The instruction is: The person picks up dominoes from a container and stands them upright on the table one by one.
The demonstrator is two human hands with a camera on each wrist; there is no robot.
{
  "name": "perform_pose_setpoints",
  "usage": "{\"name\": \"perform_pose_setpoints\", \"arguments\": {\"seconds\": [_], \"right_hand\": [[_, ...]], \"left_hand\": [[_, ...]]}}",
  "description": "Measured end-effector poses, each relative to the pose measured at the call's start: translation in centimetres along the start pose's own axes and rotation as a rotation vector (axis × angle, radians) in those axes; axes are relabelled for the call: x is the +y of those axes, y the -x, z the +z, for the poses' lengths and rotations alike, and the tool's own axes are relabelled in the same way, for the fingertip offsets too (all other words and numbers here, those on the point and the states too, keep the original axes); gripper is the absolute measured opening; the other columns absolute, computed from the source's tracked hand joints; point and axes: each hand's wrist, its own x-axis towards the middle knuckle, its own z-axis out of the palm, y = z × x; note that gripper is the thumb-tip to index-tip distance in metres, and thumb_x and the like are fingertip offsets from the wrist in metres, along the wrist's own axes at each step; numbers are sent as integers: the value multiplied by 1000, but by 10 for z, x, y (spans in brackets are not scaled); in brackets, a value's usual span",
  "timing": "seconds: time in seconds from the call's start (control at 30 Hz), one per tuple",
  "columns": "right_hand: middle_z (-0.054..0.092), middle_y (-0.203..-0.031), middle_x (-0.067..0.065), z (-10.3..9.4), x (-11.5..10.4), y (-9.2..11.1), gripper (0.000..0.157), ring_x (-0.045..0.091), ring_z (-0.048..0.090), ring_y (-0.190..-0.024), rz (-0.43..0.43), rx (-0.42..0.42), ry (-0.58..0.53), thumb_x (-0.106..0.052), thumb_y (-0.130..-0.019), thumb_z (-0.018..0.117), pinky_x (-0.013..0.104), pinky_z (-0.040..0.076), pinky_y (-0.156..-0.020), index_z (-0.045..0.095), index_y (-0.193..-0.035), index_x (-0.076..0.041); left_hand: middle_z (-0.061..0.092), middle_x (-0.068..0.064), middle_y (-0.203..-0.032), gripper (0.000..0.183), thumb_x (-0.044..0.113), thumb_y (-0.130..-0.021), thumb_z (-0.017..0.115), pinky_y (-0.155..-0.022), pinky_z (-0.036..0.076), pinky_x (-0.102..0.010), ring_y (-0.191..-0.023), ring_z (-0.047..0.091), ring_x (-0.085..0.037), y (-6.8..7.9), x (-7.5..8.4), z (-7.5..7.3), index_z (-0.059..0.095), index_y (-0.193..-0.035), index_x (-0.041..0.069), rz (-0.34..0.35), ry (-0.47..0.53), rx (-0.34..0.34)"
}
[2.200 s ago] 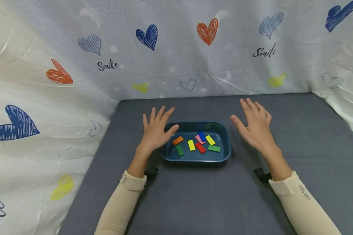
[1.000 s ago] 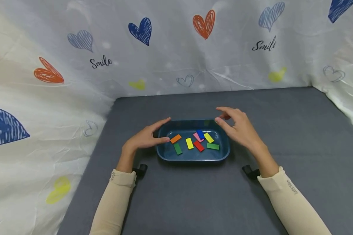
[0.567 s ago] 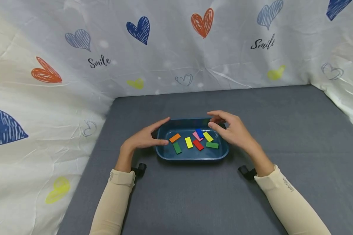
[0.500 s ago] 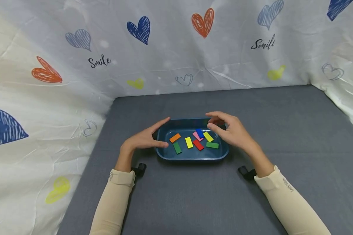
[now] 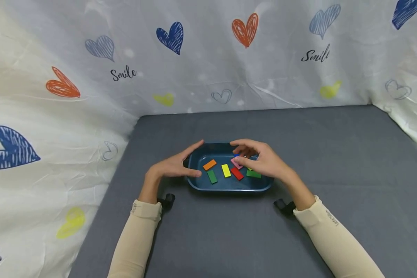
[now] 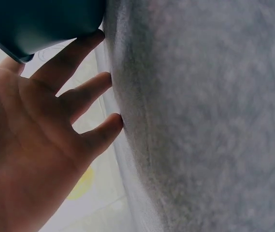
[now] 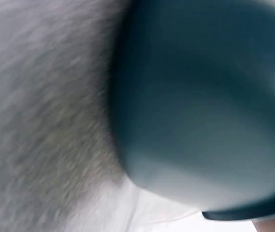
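Observation:
A dark blue tray [image 5: 229,185] holds several small coloured blocks. My left hand [image 5: 172,166] is at its left end, thumb over the rim; in the left wrist view its straight, spread fingers lie beside the tray wall [image 6: 45,24], tips down at the cloth. Over the tray's right half, my right hand [image 5: 265,158] has bent fingers and a gap to the thumb, with no block seen held. Beneath it lie a pink block [image 5: 234,163] and a red block [image 5: 237,173]; a blue block and a yellow block are mostly hidden. The right wrist view shows mainly the blurred tray wall [image 7: 200,111].
Also in the tray are an orange block [image 5: 209,165], a yellow block [image 5: 226,170], one green block [image 5: 212,176] at left and another green block [image 5: 253,174] at right. Grey cloth [image 5: 222,235] covers the table. A heart-printed curtain [image 5: 201,58] hangs behind and at left.
My left hand came down to the tray's left end and has stayed there. My right hand moved left and down over the blocks, its fingers bending. No block has visibly shifted.

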Motion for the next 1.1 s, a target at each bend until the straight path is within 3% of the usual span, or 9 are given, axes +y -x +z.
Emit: {"name": "perform_pose_setpoints", "arguments": {"seconds": [0.17,0.37,0.83,1.1], "right_hand": [[72,-119,10,2,4,0,42,17,66,-99,5,-8,-14,-16,-98,70,29,54,-87,61,-139,-17],[72,-119,11,1,7,1,42,18,65,-98,7,2,-10,-16,-98,69,29,54,-85,62,-139,-17],[72,-118,11,4,4,-1,38,15,65,-97,41,-9,20,-23,-97,72,33,55,-84,65,-135,-21],[71,-117,15,17,4,-2,46,20,68,-95,59,-145,64,-11,-96,71,38,60,-82,59,-140,-6]], "left_hand": [[17,4,-171,83,37,-96,71,-122,21,-67,-157,20,-35,0,-4,-2,21,-163,38,52,-7,57],[29,0,-168,77,28,-94,74,-120,27,-66,-152,33,-38,0,-8,-8,33,-160,34,76,-22,116],[25,3,-168,79,32,-92,77,-120,26,-68,-153,29,-39,2,-13,-10,33,-158,40,39,-9,112],[25,3,-169,80,32,-92,78,-119,26,-68,-153,30,-40,0,-11,-9,34,-158,40,13,11,94]]}}
